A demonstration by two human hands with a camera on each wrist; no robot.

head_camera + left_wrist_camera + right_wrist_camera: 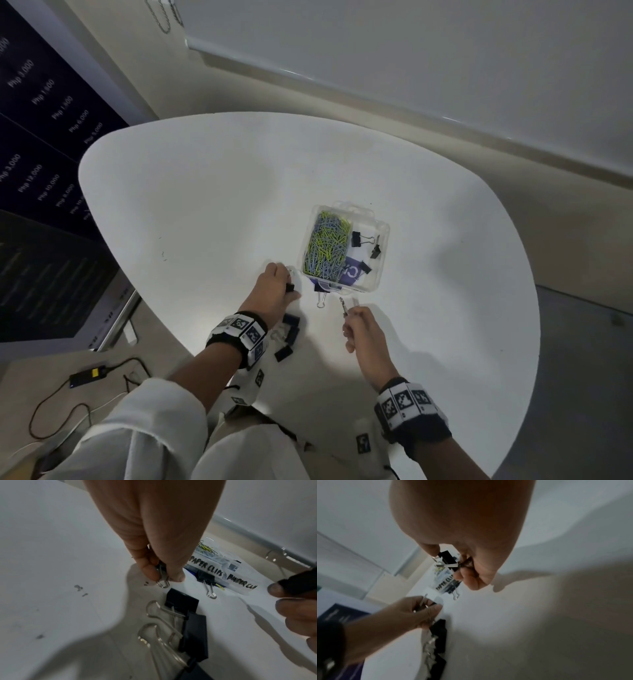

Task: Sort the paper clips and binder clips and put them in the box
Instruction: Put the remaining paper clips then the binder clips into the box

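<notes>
each hand pinches one small black binder clip with silver wire handles: left hand (274, 294) just left of the clear plastic box (383, 236), right hand (363, 330) below it.

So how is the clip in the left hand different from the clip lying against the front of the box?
The left hand's clip is pinched in the left hand; the clip by the box lies free, handles pointing away from the box. Both are black binder clips.
</notes>
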